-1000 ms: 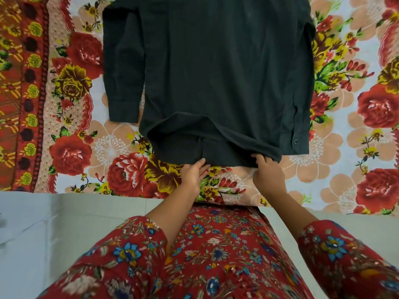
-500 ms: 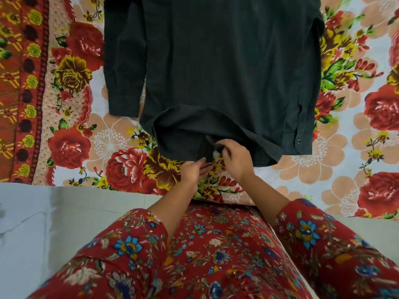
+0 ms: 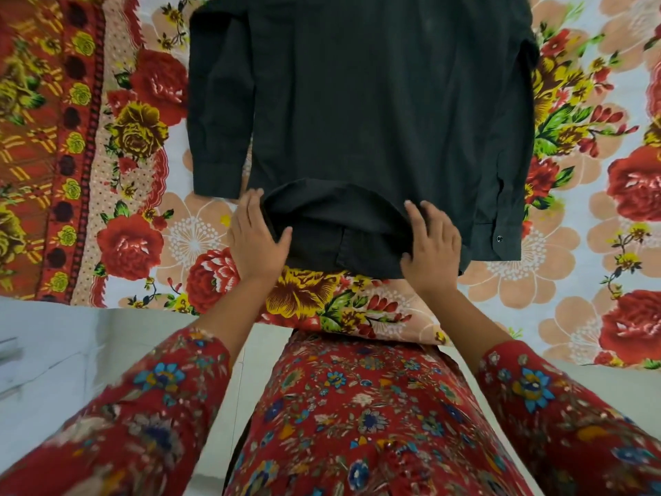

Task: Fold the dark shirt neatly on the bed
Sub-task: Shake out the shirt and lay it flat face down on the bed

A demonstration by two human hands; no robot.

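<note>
1. the dark shirt [image 3: 375, 102] lies spread out on the bed [image 3: 558, 356], over a sheet [image 3: 136, 245] printed with big roses, hem end nearest the person. its top is cut off by the upper edge of the view, so collar and shoulders can't be seen.
2. the left hand [image 3: 255, 241] sits at the hem's left corner, fingers straight and pointing up along the shirt's edge, thumb splayed onto the dark cloth. it looks flat and wide, not clutching, though whatever's under the palm is hidden.
3. the right hand [image 3: 434, 245] lies flat on the hem further right, fingers fanned wide, pressing on the cloth. it's holding nothing i can see.
4. between the hands the top layer of the hem arches up a bit and a lower layer shows beneath. it's dark on dark, so the seams are hard to read.
5. both sleeves lie down the sides of the body. the left cuff [image 3: 217, 180] ends just above the left hand. the right cuff [image 3: 495, 241] lies just right of the right hand, with one small button [image 3: 499, 239].
6. pale floor [image 3: 53, 352] shows at the bed's near edge, and red flowered clothes [image 3: 357, 406] fill the bottom, blurry toward the corners.
</note>
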